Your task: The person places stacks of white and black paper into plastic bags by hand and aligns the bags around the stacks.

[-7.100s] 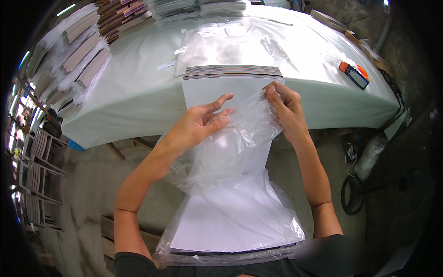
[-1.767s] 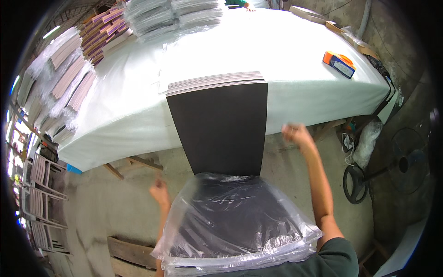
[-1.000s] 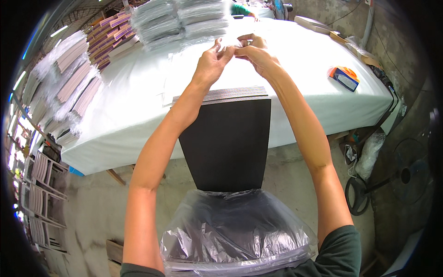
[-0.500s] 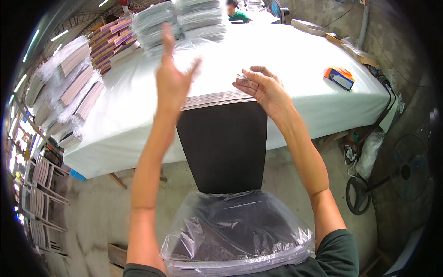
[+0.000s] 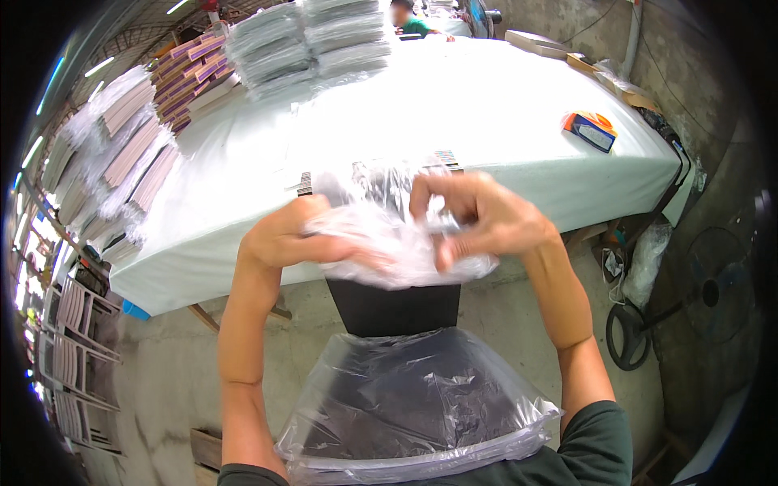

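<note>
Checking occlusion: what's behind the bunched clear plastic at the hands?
Black panel shows below the plastic; striped edges show at its upper left and right. The stretch between is mostly covered.

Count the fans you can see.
2: a standing fan at the right, and a blue fan at the top, beyond the table. More may be hidden.

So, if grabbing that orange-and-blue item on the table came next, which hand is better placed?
Probably the right hand: it is nearer the orange-and-blue item, which sits toward that side of the table. The left hand is farther, across the clear plastic. Both look busy with it.
</note>
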The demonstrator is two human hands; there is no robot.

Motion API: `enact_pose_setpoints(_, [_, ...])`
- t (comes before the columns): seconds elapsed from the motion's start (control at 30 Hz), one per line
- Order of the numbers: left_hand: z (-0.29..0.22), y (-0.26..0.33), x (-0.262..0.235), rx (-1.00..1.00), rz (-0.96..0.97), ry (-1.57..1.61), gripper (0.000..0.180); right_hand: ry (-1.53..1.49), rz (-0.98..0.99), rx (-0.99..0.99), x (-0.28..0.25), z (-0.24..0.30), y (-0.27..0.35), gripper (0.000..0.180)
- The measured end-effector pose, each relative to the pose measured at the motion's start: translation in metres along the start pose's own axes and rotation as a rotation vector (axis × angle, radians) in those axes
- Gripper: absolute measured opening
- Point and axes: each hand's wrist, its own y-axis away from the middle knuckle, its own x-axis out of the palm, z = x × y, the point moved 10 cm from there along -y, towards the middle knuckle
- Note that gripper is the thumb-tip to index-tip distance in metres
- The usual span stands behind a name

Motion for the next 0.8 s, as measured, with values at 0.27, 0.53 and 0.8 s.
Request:
enact_pose_setpoints(0.27, [0.015,0.081,0.033,0.346,-0.271,0.968,0.033,-0.746,0.227,-0.218,0.061,-0.036,0.022,0.027])
enact_pose_setpoints(0.53, [0.005,0.102,0.014,0.47,-0.575,0.979,0.042,-1.401,-0.023,-0.216,0.072,-0.056,0.005,0.015])
enact_pose_setpoints(0.8, [-0.003,0.108,0.024,0.496,-0.497,1.012,0.043,-1.29,0.189,0.085,0.106,-0.081,0.031,0.027])
